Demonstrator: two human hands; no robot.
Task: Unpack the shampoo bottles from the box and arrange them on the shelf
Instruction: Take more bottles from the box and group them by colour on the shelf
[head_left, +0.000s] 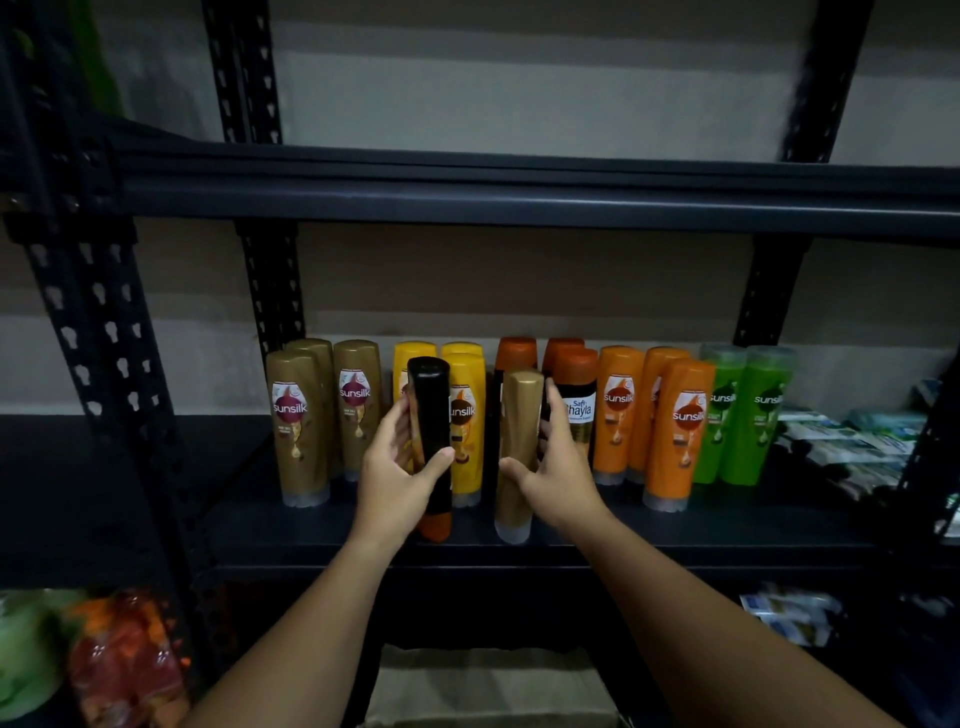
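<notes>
Shampoo bottles upright in row on dark shelf (597, 530): gold Sunsilk bottles (304, 431), yellow, orange, green (748, 415). Left hand (397, 475) grip grasps black bottle (430, 441), orange cap down on shelf. Right hand (558, 467) grip grasps gold bottle (517, 452) standing beside it.

A glossy black plastic bottle (429, 415) with an orange cap end and a satin gold plastic bottle (518, 452) are being shown, light being caught along their smooth sides. Printed glossy labels are being carried by the row of plastic bottles (618, 410) behind. The shelf (675, 525) is being seen as dark matt painted metal, its perforated uprights (104, 332) equally dull.
</notes>
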